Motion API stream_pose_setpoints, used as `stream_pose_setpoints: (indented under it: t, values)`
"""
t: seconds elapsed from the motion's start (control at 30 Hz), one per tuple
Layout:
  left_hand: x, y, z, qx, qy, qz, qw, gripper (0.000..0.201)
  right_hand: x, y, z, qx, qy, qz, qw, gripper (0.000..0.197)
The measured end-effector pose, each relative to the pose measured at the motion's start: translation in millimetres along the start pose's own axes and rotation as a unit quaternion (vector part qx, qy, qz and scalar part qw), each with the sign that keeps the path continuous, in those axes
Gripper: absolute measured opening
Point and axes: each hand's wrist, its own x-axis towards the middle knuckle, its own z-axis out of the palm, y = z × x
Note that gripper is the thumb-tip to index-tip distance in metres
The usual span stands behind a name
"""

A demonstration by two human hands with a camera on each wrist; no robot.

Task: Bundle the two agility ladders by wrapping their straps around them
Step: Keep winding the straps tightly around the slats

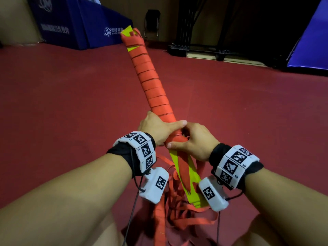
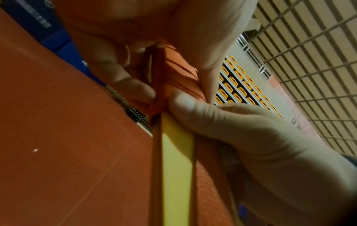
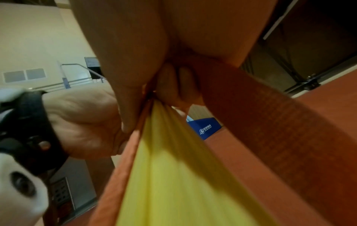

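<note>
Ladder bundle (image 1: 156,89) was held up over the dark red floor (image 1: 71,103), angled away from the person, far end pointing toward the blue padded blocks (image 1: 85,25). Orange strap (image 1: 152,80) was wound in tight overlapping turns along most of its length; yellow-green rungs (image 1: 186,176) showed bare at the near end below the hands and peeked out at the far tip. Left hand (image 1: 158,129) gripped the wrapped section from the left, thumb laid across the top of the last turns. Right hand (image 1: 193,142) was closed around the bundle just beside it, thumb pressed on the edge where the wrap ended and the rungs began. In the left wrist view that thumb (image 2: 185,104) sat right on the boundary between orange webbing and yellow rung (image 2: 177,168). In the right wrist view a free run of strap (image 3: 280,137) led off to the right from under the right hand's fingers (image 3: 179,82), next to the yellow rungs (image 3: 173,175). Loose strap (image 1: 179,210) hung in a tangle below the hands, near the person's legs. Both wrists carried white marker bands (image 1: 142,148) and camera modules. Black folded frame (image 1: 204,32) stood by the back wall; a blue mat (image 1: 312,41) leaned at far right.
</note>
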Motion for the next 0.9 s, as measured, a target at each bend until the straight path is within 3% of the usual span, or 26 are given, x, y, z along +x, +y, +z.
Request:
stream_pose_setpoints:
  t: [0.23,0.4,0.57,0.67,0.73,0.83,0.9]
  values:
    - [1.4,-0.3,-6.5,0.001,-0.027,0.002,1.0,0.09,3.8,5.1,2.7,0.104,-0.036,0.012,0.994,0.056]
    - [-1.3,1.3,-8.2,-0.065,-0.042,-0.02,0.997,0.071,3.5,10.3,-7.2,0.263,-0.088,0.035,0.96,0.033]
    - [14.0,-12.0,1.9,-0.138,-0.061,-0.038,0.988,0.091,0.2,16.4,-13.4,0.384,-0.126,0.038,0.914,0.025]
    - [9.7,-6.4,-1.0,-0.21,-0.092,-0.036,0.973,0.077,-1.8,18.9,-16.1,0.421,-0.142,0.038,0.895,0.024]
    - [0.8,2.8,-7.4,-0.254,-0.122,-0.023,0.959,0.058,-2.8,18.9,-17.0,0.433,-0.157,0.042,0.887,0.029]
    - [-5.8,8.1,-11.4,-0.305,-0.151,-0.02,0.94,0.07,-2.4,17.4,-14.4,0.437,-0.177,0.053,0.881,0.05]
    - [-6.3,7.1,-10.2,-0.339,-0.162,-0.027,0.927,0.066,-2.1,15.7,-12.3,0.442,-0.187,0.051,0.876,0.056]
